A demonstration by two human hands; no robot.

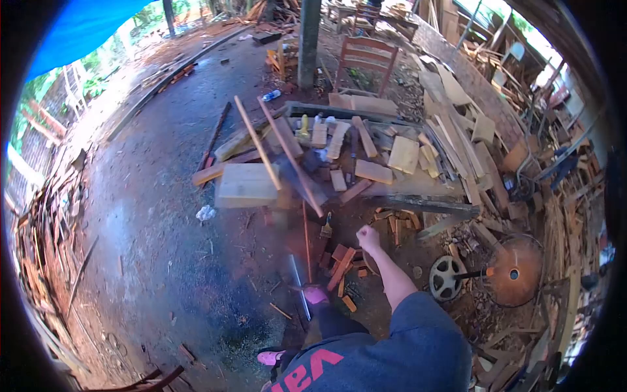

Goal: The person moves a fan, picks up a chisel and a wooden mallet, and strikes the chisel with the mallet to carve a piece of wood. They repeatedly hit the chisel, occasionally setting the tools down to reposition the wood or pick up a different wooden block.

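My right hand [368, 238] is stretched forward over the ground, just in front of the low workbench [418, 204]. Its fingers are curled closed, and whatever they may hold is hidden. To its left, a paintbrush [326, 228] shows below the bench edge. Reddish wood offcuts [342, 266] lie in a heap under my forearm. My left hand does not show. Two long wooden strips [258, 144] slant across the bench's left part, beside a wide pale board [247, 185]. Several small wood blocks [373, 172] and a yellow bottle [304, 125] rest on the bench top.
A spoked wheel [447, 278] and a round rusty disc [514, 270] stand to my right. A metal bar [299, 287] lies by my pink shoe [316, 295]. A post [309, 46] and a wooden chair [366, 62] stand beyond the bench. Scrap wood lines both sides.
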